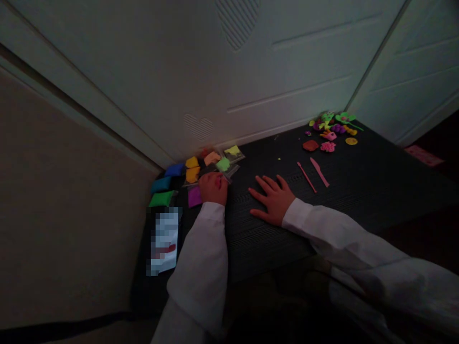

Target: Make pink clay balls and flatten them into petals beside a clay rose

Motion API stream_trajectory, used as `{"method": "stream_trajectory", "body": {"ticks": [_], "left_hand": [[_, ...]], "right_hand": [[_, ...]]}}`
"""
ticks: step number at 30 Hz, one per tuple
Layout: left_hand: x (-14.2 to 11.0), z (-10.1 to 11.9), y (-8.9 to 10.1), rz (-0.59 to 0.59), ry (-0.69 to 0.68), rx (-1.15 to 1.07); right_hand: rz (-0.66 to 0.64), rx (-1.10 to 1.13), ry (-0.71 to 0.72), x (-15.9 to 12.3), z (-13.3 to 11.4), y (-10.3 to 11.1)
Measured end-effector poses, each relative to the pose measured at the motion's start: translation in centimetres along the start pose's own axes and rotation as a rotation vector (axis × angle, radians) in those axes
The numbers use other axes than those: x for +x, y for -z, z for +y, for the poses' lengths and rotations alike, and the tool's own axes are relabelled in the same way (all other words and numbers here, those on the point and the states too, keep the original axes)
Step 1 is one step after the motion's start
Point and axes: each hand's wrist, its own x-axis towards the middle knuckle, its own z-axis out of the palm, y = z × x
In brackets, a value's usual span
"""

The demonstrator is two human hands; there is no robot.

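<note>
Left hand (213, 190): fingers curled in; a small pink lump (218, 182) shows at them, but I cannot tell whether they close on it.
Right hand (274, 199): fingers spread wide, palm down on the grained dark table (251, 248).
Touch: the lump looks soft, so light, even pressure would probably keep its shape.
Purple packet (194, 196): flat, squarish, just left of the left fingers.
Green packet (161, 199): plump, pillow-like, farther left.
Clear bag (234, 170): thin, creased, beside the left fingertips; best kept from snagging.
Pink stick (307, 177), pink knife (319, 172): slender, plastic-looking, right of the right fingers.
Pink cluster (328, 146): bumpy, beyond both tools.
</note>
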Motion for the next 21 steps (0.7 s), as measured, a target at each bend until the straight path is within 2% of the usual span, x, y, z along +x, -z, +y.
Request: {"method": "stream_trajectory", "body": {"ticks": [2,7,13,18,21], "left_hand": [[0.0,0.0,0.1,0.0,0.004,0.004],[0.0,0.0,0.0,0.003,0.008,0.006],[-0.1,-0.3,-0.2,0.02,-0.001,-0.006],[-0.1,-0.3,-0.2,0.021,-0.003,-0.006],[-0.1,-0.3,-0.2,0.02,-0.009,-0.014]], "right_hand": [[0.0,0.002,0.009,0.0,-0.2,0.0],[0.017,-0.008,-0.097,0.2,1.1,-0.1],[0.006,-0.003,-0.008,0.0,-0.3,-0.1],[0.016,-0.001,-0.08,0.2,0.8,-0.1],[0.01,-0.001,-0.063,0.2,0.7,0.0]]}}
